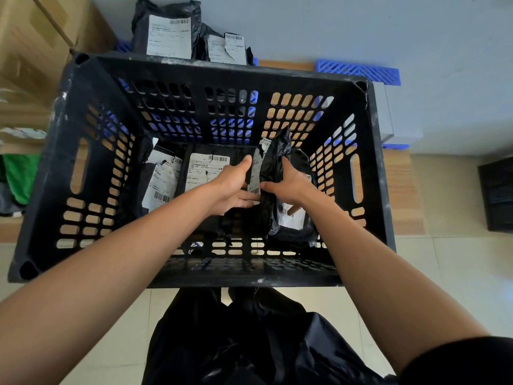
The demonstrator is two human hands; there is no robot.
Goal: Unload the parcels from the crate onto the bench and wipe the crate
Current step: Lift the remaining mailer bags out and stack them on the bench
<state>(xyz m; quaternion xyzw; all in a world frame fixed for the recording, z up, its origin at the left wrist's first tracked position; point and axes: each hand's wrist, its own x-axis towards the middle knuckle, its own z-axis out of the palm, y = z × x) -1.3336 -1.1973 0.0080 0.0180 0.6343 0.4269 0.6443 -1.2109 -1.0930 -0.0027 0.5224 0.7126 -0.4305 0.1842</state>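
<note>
A black slotted crate [83,151] stands on the wooden bench [399,195] in front of me. Inside it lie several black parcels with white labels, one flat in the middle [205,165] and one leaning at the left [161,182]. My left hand [236,184] and my right hand [288,182] both grip a black parcel [273,162] that stands on edge inside the crate, right of centre. Another labelled parcel [294,220] lies beneath it. Two black parcels [169,34] rest on the bench behind the crate.
Cardboard boxes [33,51] stand at the far left. A green cloth [22,176] lies left of the crate. Blue plastic grids [358,70] sit behind the crate by the wall. A black cabinet [497,193] is at the right. Tiled floor lies below.
</note>
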